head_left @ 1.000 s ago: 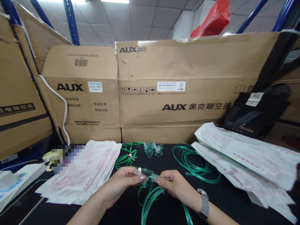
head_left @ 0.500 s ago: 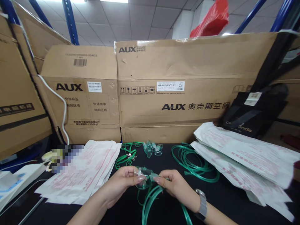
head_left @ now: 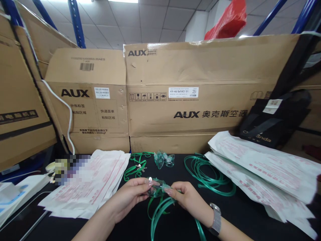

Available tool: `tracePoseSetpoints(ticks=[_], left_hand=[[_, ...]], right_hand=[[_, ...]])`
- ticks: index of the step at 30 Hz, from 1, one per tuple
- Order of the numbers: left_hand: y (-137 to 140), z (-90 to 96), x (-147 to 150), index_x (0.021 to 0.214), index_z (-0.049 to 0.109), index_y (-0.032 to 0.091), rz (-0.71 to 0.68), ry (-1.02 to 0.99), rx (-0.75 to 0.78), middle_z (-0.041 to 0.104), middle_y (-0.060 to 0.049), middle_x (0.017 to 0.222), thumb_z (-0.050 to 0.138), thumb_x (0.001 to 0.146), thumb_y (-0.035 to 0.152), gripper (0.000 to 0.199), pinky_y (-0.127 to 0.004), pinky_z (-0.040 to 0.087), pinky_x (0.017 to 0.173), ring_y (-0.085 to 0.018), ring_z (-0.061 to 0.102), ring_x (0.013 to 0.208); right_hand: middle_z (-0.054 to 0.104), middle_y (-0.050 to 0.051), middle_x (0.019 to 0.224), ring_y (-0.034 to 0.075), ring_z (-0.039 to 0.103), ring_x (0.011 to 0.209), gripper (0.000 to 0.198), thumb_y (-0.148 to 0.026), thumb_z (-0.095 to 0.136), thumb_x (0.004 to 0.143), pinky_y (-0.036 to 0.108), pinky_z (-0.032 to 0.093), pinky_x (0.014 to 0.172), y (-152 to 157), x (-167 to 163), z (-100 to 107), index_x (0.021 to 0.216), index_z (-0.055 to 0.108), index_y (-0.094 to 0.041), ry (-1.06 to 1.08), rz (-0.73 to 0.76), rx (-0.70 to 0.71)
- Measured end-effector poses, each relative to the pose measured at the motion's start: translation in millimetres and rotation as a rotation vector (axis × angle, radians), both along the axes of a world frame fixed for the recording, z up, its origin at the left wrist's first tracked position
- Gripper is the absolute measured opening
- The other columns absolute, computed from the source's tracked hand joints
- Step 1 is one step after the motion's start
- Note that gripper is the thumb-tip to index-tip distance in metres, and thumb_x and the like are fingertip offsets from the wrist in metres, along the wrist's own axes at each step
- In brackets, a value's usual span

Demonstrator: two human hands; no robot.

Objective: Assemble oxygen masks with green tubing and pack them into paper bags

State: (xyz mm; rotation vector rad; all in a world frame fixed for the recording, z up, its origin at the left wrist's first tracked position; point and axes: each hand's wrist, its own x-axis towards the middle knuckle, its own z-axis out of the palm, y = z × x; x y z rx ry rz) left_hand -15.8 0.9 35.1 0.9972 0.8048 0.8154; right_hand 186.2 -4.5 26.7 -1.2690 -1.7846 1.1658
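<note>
Between my hands, above the black table, is a clear green oxygen mask (head_left: 156,190). My left hand (head_left: 136,190) is closed on the mask's body from the left side. On the right, my right hand (head_left: 182,194) pinches the end of the green tubing (head_left: 159,214) at the mask's connector; whether the two are joined there I cannot tell. The tubing loops down below my hands toward the table's front. A green elastic strap (head_left: 150,206) hangs under the mask. My right wrist wears a watch (head_left: 215,217).
Further back lie more clear mask parts (head_left: 164,159), green straps (head_left: 135,167) and a coil of green tubing (head_left: 213,177). White printed pouches are stacked at left (head_left: 90,187) and right (head_left: 260,167). Cardboard boxes (head_left: 150,144) wall off the table's back; a black bag (head_left: 273,124) stands at right.
My left fingers have shifted over the mask's top, and the mask has turned a little in my grip. My right hand keeps its pinch at the connector, nearly in place.
</note>
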Motion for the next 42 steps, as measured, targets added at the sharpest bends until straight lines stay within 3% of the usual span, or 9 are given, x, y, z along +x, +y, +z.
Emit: tracePoseSetpoints(ticks=[6,11,16,26,35,39,42], left_hand=[[-2,3.8,6,0.076,0.066,0.016,0.073,0.084,0.187,0.064,-0.001,0.073,0.06,0.072,0.033,0.018,-0.024,0.037,0.071,-0.013,0.052,0.071],[-6,10.4,13,0.077,0.061,0.017,0.148,0.121,0.378,0.06,-0.001,0.076,0.057,0.073,0.033,0.017,-0.026,0.037,0.073,-0.016,0.051,0.075],[-8,7.3,14,0.064,0.051,0.018,0.211,0.21,0.508,0.047,0.004,0.063,0.055,0.074,0.036,0.02,-0.023,0.033,0.063,-0.013,0.043,0.065],[-10,12.2,11,0.063,0.046,0.019,0.134,0.317,0.549,0.042,0.004,0.062,0.049,0.077,0.04,0.025,-0.022,0.031,0.059,-0.013,0.039,0.063],[-12,14.1,13,0.059,0.043,0.019,0.148,0.248,0.509,0.043,0.004,0.059,0.049,0.076,0.041,0.028,-0.023,0.031,0.06,-0.013,0.039,0.061],[-13,14.4,13,0.058,0.042,0.019,0.142,0.279,0.523,0.042,0.004,0.058,0.048,0.077,0.041,0.029,-0.023,0.031,0.059,-0.013,0.039,0.06],[-14,15.0,13,0.059,0.044,0.019,0.131,0.294,0.524,0.041,0.004,0.058,0.049,0.076,0.04,0.028,-0.023,0.031,0.058,-0.013,0.039,0.06]], right_hand=[[0.039,-0.004,0.05,0.008,0.034,0.05,0.041,-0.048,0.048,0.076,0.02,0.029,0.047,-8,-2,0,0.054,0.052,-0.014,-0.146,-0.061,0.23],[0.057,0.001,0.059,0.011,0.048,0.055,0.029,-0.037,0.047,0.081,0.021,0.036,0.054,-20,0,5,0.067,0.061,-0.016,-0.236,-0.054,0.593],[0.058,0.003,0.058,0.012,0.051,0.053,0.019,-0.026,0.047,0.083,0.023,0.036,0.051,-21,5,4,0.076,0.061,-0.015,-0.318,-0.031,0.885],[0.053,0.001,0.053,0.011,0.047,0.048,0.018,-0.023,0.045,0.083,0.023,0.032,0.046,-23,5,2,0.076,0.059,-0.015,-0.462,-0.026,1.049],[0.054,0.002,0.054,0.012,0.046,0.048,0.017,-0.017,0.044,0.082,0.026,0.031,0.043,-24,11,3,0.094,0.053,-0.009,-0.74,0.032,1.425],[0.054,0.002,0.054,0.013,0.047,0.047,0.017,-0.017,0.046,0.081,0.026,0.032,0.043,-23,12,4,0.094,0.052,-0.008,-0.765,0.062,1.449],[0.055,0.003,0.055,0.013,0.048,0.049,0.017,-0.02,0.044,0.083,0.026,0.033,0.044,-24,9,2,0.092,0.054,-0.01,-0.7,0.034,1.375]])
